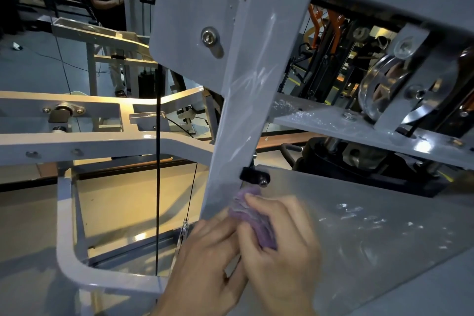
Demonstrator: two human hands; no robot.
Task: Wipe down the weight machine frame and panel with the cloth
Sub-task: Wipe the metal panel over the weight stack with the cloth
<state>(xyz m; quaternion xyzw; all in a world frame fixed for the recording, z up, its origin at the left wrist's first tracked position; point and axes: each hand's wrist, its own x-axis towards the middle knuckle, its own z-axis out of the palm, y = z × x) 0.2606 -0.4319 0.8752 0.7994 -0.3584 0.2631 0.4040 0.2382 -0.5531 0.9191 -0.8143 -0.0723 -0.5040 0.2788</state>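
Two hands together low in view, left hand (205,251) and right hand (279,241) both pinching a bunched purple cloth (252,218), cloth pressed where the grey upright frame (246,90) meets the smeared panel (372,226), black knob (255,177) just above, chrome pulley (384,90) upper right.

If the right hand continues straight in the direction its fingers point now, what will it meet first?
Probably the black bracket with a bolt. The right hand presses the purple cloth up the frame post, and its fingers point up toward that bracket, just above the cloth. Depth is hard to judge.
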